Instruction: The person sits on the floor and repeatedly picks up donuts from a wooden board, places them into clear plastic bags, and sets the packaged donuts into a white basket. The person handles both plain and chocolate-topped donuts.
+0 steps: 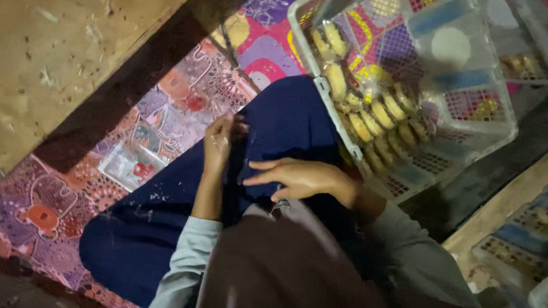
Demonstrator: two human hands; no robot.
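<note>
We sit on the mat (181,96). Our left hand (218,142) pinches something small, we cannot tell what; our right hand (301,178) lies open on the lap, beside the crate (420,87) of biscuits (373,119).

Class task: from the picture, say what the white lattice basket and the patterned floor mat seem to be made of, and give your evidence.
White lattice basket: probably moulded plastic, slightly glossy, with regular grid holes. Colourful patterned floor mat: apparently printed vinyl or plastic sheet, flat and faintly shiny, though woven fabric cannot be excluded.

Home floor used for small-scale food packing: patterned mat (181,102) on bare floor (44,41), plastic crates (420,87) of packed biscuits (379,119).
</note>
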